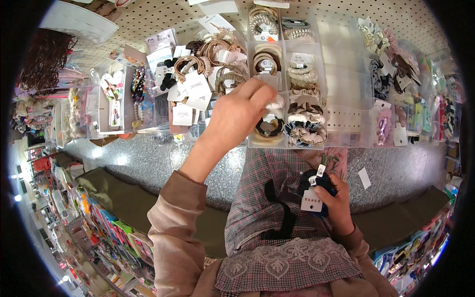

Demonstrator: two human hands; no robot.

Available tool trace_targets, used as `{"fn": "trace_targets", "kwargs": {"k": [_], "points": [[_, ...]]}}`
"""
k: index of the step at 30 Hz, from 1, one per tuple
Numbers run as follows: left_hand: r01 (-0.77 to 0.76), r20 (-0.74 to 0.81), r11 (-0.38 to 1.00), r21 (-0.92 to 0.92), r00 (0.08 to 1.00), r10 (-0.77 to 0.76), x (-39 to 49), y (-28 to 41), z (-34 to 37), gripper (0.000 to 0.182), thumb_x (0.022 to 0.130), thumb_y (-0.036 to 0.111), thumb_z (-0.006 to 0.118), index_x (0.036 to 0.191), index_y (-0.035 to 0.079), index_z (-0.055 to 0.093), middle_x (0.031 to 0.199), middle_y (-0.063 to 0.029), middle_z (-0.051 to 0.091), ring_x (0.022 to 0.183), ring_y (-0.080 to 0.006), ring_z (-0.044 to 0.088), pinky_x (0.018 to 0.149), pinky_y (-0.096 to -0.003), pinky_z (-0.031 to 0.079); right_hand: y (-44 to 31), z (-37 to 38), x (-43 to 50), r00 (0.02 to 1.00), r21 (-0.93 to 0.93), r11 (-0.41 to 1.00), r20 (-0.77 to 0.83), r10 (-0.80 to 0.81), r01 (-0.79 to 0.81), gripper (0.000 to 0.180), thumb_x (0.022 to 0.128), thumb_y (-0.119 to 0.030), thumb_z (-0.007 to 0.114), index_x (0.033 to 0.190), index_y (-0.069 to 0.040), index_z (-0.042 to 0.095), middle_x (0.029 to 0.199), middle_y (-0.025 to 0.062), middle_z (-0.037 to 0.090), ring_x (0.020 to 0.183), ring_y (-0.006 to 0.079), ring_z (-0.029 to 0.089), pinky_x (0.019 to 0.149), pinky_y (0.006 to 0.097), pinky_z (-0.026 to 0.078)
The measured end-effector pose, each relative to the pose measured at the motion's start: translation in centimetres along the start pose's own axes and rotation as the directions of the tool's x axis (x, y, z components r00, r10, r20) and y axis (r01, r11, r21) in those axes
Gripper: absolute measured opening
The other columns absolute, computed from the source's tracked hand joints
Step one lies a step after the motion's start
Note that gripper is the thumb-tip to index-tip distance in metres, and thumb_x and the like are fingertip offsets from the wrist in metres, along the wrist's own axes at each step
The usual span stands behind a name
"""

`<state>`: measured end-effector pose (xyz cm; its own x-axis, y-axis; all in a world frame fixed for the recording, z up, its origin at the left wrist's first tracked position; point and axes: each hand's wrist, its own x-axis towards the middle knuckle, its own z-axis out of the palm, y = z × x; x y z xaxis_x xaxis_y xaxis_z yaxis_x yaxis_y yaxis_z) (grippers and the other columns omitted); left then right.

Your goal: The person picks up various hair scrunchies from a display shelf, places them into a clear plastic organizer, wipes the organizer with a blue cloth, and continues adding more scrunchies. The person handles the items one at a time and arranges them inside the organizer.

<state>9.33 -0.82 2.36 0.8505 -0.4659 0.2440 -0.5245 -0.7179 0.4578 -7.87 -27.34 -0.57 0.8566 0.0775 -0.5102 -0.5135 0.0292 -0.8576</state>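
Observation:
My left hand point(237, 111) reaches over a clear plastic compartment box point(267, 143). Its fingertips are bent down at a white fluffy hair tie point(275, 104); whether they grip it I cannot tell. Below that tie, a dark hair tie point(269, 127) lies in the same compartment. In front of my apron, my right hand point(332, 196) holds dark scrunchies point(306, 180) with white card tags point(311, 200). Patterned scrunchies point(306, 131) fill the column of compartments to the right of my left hand.
Carded tan hair ties point(191, 67) are heaped left of the box. A transparent divided tray point(347, 128) stands to its right, before more scrunchies point(382, 74). Behind runs a pegboard point(334, 7). A white paper slip point(364, 178) lies on the speckled floor.

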Motion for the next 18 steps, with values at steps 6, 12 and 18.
{"fn": "trace_targets", "kwargs": {"k": [6,12,18], "points": [[-0.118,0.047,0.991,-0.058,0.992,0.121,-1.3,-0.1,-0.5,0.022,0.065,-0.001,0.072,0.083,0.008,0.063,0.101,-0.0051,0.056,0.083,-0.0243,0.061,0.064,-0.0338,0.051,0.0,0.0,0.3,0.999,0.007,1.0,-0.03,-0.026,0.026,0.023,0.086,-0.016,0.073,0.101,-0.001,0.065,0.082,-0.0001,0.063,0.073,0.0065,0.055,0.064,0.0262,0.045],[-0.142,0.141,0.982,0.121,0.982,0.125,-2.0,1.4,-0.7,0.021,0.064,0.006,0.067,0.083,0.013,0.071,0.092,-0.005,0.055,0.085,-0.024,0.057,0.069,-0.0357,0.049,-0.2,-0.2,0.3,0.999,-0.038,0.998,0.002,-0.048,0.048,0.023,0.087,-0.018,0.072,0.101,-0.001,0.065,0.082,0.0007,0.063,0.071,0.0067,0.055,0.063,0.0265,0.045],[0.081,0.524,0.936,0.343,0.81,-0.262,-2.5,4.2,-2.2,0.045,0.071,0.028,0.072,0.111,0.01,0.064,0.077,-0.0135,0.061,0.077,-0.0314,0.064,0.068,-0.042,0.048,0.4,-0.2,0.1,0.998,-0.027,0.998,0.002,-0.064,0.064,0.02,0.088,-0.018,0.072,0.096,-0.002,0.063,0.076,-0.0021,0.056,0.067,0.005,0.048,0.059,0.0267,0.039]]}}
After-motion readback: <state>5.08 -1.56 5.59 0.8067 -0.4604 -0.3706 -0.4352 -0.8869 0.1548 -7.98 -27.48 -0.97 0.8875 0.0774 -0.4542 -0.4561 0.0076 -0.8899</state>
